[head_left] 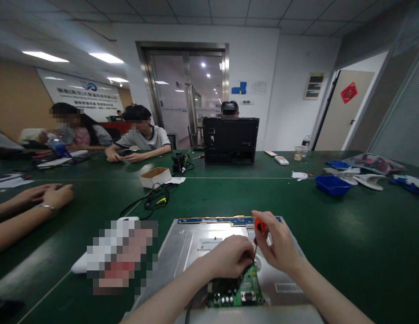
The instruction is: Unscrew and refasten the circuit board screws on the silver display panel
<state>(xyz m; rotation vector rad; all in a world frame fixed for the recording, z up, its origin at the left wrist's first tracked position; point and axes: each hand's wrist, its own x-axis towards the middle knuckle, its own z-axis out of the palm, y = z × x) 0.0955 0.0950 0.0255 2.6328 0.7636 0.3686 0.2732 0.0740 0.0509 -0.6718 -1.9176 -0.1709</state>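
A silver metal panel [187, 254], like the back of a flat display, lies on the table before me. Along its far edge runs a narrow blue circuit strip [209, 220]. My right hand [280, 247] grips a red-and-black screwdriver [260, 224] with its shaft pointing down towards a green circuit board [252, 285] on the panel. My left hand [229, 256] is closed beside the screwdriver's tip, over the board's far part. Its fingertips are tucked under, so what they pinch is hidden. A dark cable [188, 310] runs by my left forearm.
A blue tray [333, 185] stands at the right on the green table [331, 234]. Left of the panel are a white box [156, 177], black cables [155, 198] and a blurred white object [81, 263]. A co-worker's hands [56, 195] rest further left. A black monitor [230, 140] stands opposite.
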